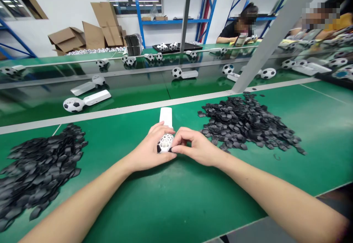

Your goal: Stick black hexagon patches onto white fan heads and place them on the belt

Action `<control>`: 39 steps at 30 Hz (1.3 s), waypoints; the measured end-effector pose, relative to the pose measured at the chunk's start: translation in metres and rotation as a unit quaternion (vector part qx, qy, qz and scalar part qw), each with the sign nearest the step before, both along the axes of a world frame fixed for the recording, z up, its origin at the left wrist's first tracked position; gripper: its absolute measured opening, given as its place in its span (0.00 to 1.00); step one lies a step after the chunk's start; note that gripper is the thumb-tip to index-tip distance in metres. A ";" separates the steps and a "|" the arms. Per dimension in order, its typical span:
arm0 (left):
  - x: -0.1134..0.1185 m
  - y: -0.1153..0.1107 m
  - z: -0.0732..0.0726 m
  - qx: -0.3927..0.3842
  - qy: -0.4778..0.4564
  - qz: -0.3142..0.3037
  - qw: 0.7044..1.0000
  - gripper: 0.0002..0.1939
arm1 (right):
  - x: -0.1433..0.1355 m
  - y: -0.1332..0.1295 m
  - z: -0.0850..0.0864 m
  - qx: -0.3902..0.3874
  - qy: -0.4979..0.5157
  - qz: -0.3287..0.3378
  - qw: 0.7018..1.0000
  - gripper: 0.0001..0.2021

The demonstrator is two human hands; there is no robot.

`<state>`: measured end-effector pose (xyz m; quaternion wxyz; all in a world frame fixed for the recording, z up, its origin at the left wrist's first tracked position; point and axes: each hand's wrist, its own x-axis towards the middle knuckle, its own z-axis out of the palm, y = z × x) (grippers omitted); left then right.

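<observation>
A soccer-ball-patterned device has an openwork white ball head and a flat white handle pointing away from me. My left hand wraps round the ball from the left, fingers over the top and thumb along the near side. At the ball's lower right, my right hand pinches a small black panel between thumb and forefinger against the surface. Another black patch shows on the ball's left side. Part of the head is hidden by my fingers.
Piles of loose black panels lie on the green table, one on the left and one on the right. Beyond a pale rail, similar ball-headed devices lie on a green belt. A slanted grey post stands right. Co-workers sit across.
</observation>
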<state>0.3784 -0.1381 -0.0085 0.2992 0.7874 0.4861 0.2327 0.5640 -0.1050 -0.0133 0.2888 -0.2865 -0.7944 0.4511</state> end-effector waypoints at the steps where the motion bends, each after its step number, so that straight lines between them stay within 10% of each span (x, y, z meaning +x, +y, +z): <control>1: 0.000 0.000 0.001 -0.007 0.002 -0.004 1.000 0.25 | 0.000 0.001 -0.001 -0.006 0.003 -0.005 1.000 0.03; 16: 0.004 -0.003 0.005 0.000 0.023 -0.024 0.999 0.19 | 0.000 0.022 -0.001 0.027 -0.092 0.030 0.995 0.07; 21: 0.005 -0.002 0.003 -0.002 0.029 -0.002 1.000 0.21 | 0.033 0.069 0.009 0.260 -0.379 -0.214 0.862 0.08; 25: 0.002 0.000 0.005 0.001 0.009 -0.035 0.999 0.19 | 0.048 0.090 0.005 0.279 -0.456 -0.244 0.809 0.08; 39: 0.000 -0.015 0.021 -0.092 0.033 0.090 0.991 0.24 | 0.028 0.093 0.006 0.335 -0.497 -0.208 0.773 0.10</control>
